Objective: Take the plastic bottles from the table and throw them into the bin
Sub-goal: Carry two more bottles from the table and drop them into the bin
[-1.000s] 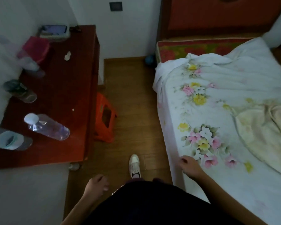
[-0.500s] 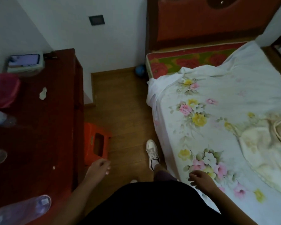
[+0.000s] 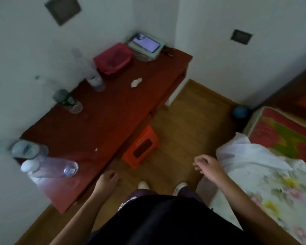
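Several plastic bottles stand on the dark red table along the left wall. Nearest me is a clear bottle with a white cap, and behind it one with a pale label. Farther along are a green-labelled bottle and a tall clear bottle. A pink bin sits at the table's far end. My left hand hangs empty by the table's near edge, fingers loosely curled. My right hand is empty too, fingers apart, over the floor beside the bed.
An orange plastic stool stands on the wooden floor against the table. A phone lies on a pale box in the far corner, and a crumpled white scrap on the table. The bed with floral sheet fills the right side. A blue ball lies by the wall.
The view has swung left toward the table, bringing all the bottles and the pink bin into sight. My right hand has lifted off the bed; both hands stay empty.
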The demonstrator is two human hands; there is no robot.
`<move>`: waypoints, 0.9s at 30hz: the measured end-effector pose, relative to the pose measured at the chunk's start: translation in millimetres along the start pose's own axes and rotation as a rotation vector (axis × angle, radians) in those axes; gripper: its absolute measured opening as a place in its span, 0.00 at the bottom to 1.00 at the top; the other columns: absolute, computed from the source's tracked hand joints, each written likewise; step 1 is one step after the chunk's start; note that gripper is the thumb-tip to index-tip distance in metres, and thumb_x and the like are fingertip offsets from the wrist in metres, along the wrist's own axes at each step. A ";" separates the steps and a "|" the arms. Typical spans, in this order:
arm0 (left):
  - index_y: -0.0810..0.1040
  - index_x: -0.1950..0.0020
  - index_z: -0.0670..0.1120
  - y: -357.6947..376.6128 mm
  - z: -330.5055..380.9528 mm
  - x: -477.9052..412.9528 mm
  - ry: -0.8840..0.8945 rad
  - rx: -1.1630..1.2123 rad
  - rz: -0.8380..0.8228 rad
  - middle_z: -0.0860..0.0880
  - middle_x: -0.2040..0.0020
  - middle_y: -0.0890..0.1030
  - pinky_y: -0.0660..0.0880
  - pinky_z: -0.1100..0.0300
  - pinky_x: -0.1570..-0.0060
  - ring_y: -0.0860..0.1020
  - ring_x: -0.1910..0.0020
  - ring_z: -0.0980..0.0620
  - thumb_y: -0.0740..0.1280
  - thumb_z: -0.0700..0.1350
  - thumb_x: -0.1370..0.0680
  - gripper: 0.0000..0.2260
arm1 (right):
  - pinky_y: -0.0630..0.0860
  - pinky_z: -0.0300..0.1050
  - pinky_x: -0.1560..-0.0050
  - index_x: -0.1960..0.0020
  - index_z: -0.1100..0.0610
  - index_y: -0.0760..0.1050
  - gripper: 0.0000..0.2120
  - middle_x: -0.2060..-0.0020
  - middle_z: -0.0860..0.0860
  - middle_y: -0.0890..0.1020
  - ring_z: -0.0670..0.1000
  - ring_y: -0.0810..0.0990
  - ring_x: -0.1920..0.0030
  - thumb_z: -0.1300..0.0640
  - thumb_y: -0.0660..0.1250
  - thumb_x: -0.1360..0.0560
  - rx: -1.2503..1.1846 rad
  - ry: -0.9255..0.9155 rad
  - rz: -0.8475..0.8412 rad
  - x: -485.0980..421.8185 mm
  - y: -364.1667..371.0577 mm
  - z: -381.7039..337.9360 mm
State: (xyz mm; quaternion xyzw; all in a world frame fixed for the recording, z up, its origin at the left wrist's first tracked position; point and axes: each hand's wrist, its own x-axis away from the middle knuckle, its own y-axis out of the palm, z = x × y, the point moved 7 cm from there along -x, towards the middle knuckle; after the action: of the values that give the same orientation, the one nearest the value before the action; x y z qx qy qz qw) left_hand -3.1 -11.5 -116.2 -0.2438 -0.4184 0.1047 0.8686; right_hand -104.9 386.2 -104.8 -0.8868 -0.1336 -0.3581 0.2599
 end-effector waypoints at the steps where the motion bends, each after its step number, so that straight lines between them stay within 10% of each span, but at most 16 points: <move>1: 0.82 0.59 0.46 -8.0 -3.3 4.6 -0.012 0.050 0.043 0.46 0.62 0.87 0.79 0.50 0.59 0.85 0.60 0.44 0.65 0.41 0.22 0.08 | 0.78 0.52 0.41 0.48 0.49 0.78 0.05 0.52 0.50 0.84 0.50 0.83 0.49 0.53 0.64 0.20 0.036 -0.044 -0.031 -11.6 2.4 -24.9; 14: 0.80 0.49 0.55 -112.2 -52.0 32.3 -0.024 0.385 0.380 0.51 0.52 0.85 0.82 0.47 0.48 0.84 0.52 0.51 0.66 0.50 0.21 0.04 | 0.81 0.52 0.43 0.44 0.43 0.76 0.06 0.50 0.43 0.83 0.44 0.83 0.50 0.46 0.63 0.20 0.345 -0.455 -0.295 -59.6 141.8 -244.6; 23: 0.67 0.28 0.51 -151.4 -65.3 45.0 -0.114 0.518 0.669 0.52 0.39 0.76 0.78 0.53 0.44 0.77 0.41 0.52 0.77 0.60 0.33 0.39 | 0.80 0.51 0.42 0.41 0.46 0.77 0.11 0.48 0.44 0.83 0.45 0.82 0.47 0.47 0.64 0.22 0.423 -0.620 -0.455 -50.7 221.7 -321.3; 27: 0.67 0.28 0.53 -164.2 -43.5 36.3 -0.059 0.593 0.773 0.53 0.38 0.78 0.75 0.53 0.39 0.76 0.38 0.54 0.79 0.58 0.35 0.39 | 0.80 0.51 0.43 0.42 0.47 0.78 0.10 0.48 0.45 0.83 0.45 0.82 0.48 0.48 0.65 0.22 0.466 -0.662 -0.514 -57.2 239.2 -346.3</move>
State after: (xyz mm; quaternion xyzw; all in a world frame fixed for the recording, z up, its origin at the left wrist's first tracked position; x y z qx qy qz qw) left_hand 49.9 -153.2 -30.9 -0.1201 -0.2737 0.5410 0.7861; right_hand -240.1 -7.8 -21.7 -0.8096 -0.5008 -0.0695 0.2981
